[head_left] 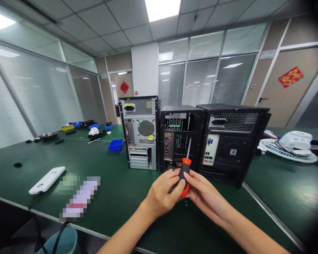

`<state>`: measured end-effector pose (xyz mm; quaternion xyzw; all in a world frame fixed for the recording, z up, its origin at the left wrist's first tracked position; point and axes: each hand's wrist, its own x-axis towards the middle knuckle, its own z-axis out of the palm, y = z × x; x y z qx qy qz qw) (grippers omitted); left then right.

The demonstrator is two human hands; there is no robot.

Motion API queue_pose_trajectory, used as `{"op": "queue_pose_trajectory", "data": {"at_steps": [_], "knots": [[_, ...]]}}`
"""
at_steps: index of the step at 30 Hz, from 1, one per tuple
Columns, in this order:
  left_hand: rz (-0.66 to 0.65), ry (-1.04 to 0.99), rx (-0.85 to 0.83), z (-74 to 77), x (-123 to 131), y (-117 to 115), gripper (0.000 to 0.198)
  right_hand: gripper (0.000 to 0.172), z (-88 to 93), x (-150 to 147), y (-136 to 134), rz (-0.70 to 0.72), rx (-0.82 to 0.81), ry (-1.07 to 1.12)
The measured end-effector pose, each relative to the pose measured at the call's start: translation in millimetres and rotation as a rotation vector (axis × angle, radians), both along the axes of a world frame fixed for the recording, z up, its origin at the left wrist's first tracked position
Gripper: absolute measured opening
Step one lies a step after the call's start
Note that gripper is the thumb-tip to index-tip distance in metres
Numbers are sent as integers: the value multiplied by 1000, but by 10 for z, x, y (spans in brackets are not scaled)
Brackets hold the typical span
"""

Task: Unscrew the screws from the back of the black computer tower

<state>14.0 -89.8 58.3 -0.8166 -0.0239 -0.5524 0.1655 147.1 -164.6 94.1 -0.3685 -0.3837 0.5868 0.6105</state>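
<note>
Both hands close around a screwdriver [184, 176] with a black and red-orange handle, its metal shaft pointing up and away. My left hand [163, 192] grips the handle from the left, and my right hand [202, 190] presses it from the right with the thumb on top. Behind the shaft stands a black computer case [184, 111], back panel facing me, with ports on its left and open slots. Whether the tip touches it I cannot tell. A silver-backed computer case [141, 141] is to its left, a wider black computer case [234, 144] to its right.
A blue tray [116, 145] sits left of the cases on the green table [100, 197]. Nearer left lie a white device [47, 180] and a blurred-out item [81, 199]. White fan parts [294, 146] rest at the right. A teal bin [65, 241] stands below the front edge.
</note>
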Motion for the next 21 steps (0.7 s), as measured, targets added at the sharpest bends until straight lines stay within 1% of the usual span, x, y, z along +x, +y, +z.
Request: {"op": "queue_pose_trajectory", "data": {"at_steps": [2, 4, 6, 7, 9, 11, 12, 13, 15, 18, 21], "knots": [[35, 164, -163, -113, 60, 66, 36, 41, -139, 82, -11, -51, -31, -30], [67, 311, -351, -215, 110, 139, 56, 43, -264, 158, -36, -129, -55, -86], [147, 479, -538, -296, 143, 200, 73, 44, -369, 214, -75, -217, -79, -162], [193, 549, -612, -328, 152, 222, 74, 45, -415, 232, -99, -248, -91, -193], [262, 644, -696, -380, 160, 247, 64, 49, -505, 247, -150, -300, -112, -261], [290, 691, -714, -429, 163, 260, 47, 49, -609, 241, -200, -310, -139, -310], [293, 709, -714, -455, 166, 265, 41, 48, -671, 236, -224, -313, -148, -324], [297, 728, -717, -484, 172, 270, 37, 46, -740, 233, -246, -350, -148, -329], [303, 760, -725, -545, 192, 284, 33, 43, -891, 242, -289, -369, -141, -358], [306, 789, -742, -635, 238, 305, 32, 39, -1100, 300, -368, -266, -90, -512], [305, 801, -764, -702, 280, 315, 32, 33, -1242, 368, -476, -356, -10, -712]]}}
